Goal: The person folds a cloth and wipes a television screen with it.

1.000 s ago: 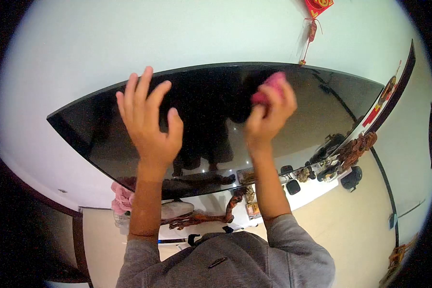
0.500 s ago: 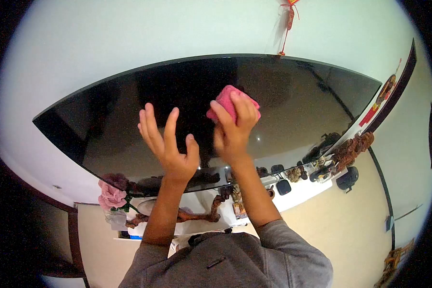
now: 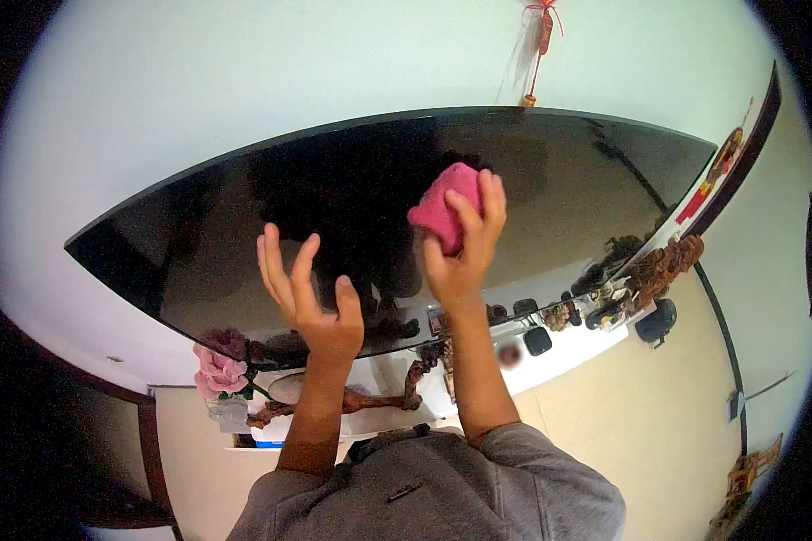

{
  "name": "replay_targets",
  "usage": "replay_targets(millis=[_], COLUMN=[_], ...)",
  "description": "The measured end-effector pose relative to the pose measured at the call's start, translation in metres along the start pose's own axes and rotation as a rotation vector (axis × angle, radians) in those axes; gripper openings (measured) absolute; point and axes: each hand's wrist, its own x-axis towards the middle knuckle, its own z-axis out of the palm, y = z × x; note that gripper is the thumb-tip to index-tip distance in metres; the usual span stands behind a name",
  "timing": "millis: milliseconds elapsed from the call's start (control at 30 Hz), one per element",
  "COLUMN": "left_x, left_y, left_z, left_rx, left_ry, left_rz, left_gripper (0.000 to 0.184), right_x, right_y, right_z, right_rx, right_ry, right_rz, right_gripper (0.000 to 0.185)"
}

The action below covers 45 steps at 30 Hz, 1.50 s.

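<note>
A folded pink cloth [image 3: 444, 206] is gripped in my right hand [image 3: 467, 248], held at the dark screen of a wide television [image 3: 568, 198]. The thumb and fingers curl around the cloth's right and lower sides. My left hand [image 3: 311, 293] is raised in front of the screen's left half, fingers spread and holding nothing. Whether it touches the glass I cannot tell. The screen's surface is black and reflects parts of the room.
Below the screen a white shelf [image 3: 577, 347] bears a pink flower [image 3: 219, 371], a brown driftwood piece [image 3: 379, 399], a black box-shaped item [image 3: 538, 340] and a carved brown ornament [image 3: 663, 270]. A red hanging ornament [image 3: 545, 36] is on the wall above.
My right hand has shifted right and slightly down with the pink cloth. My left hand has moved a little down and to the left, still spread.
</note>
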Motion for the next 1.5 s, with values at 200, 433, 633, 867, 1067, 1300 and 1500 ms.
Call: replay_targets(millis=[200,433,633,867,1067,1300,1500], left_x=[0.006,0.007,0.023,0.052,0.069,0.053,0.048], left_y=[0.0,-0.005,0.004,0.041,0.075,0.098,0.102], left_z=[-0.009,-0.006,0.014,0.052,0.085,0.13,0.139], left_rx=[-0.13,-0.148,0.005,0.125,0.247,0.289,0.239], left_ry=[-0.006,-0.125,-0.416,-0.416,-0.327,-0.164,-0.087], left_rz=[0.0,0.02,0.365,0.459,0.452,0.351,0.31], left_gripper=[0.05,0.06,0.075,0.08,0.076,0.066,0.064], right_x=[0.037,0.043,0.076,0.062,0.097,0.07,0.098], right_y=[0.008,-0.014,0.03,0.032,0.097,0.089,0.135], right_z=[-0.014,0.008,-0.026,-0.027,-0.072,-0.068,-0.102], right_rx=[-0.218,-0.27,-0.321,-0.267,-0.251,-0.06,-0.113], right_ry=[0.168,0.042,0.212,0.033,0.269,-0.011,0.305], right_rz=[0.11,-0.161,-0.042,-0.258,0.006,-0.201,0.131], right_gripper=[0.054,0.053,0.047,0.055,0.048,0.053,0.051])
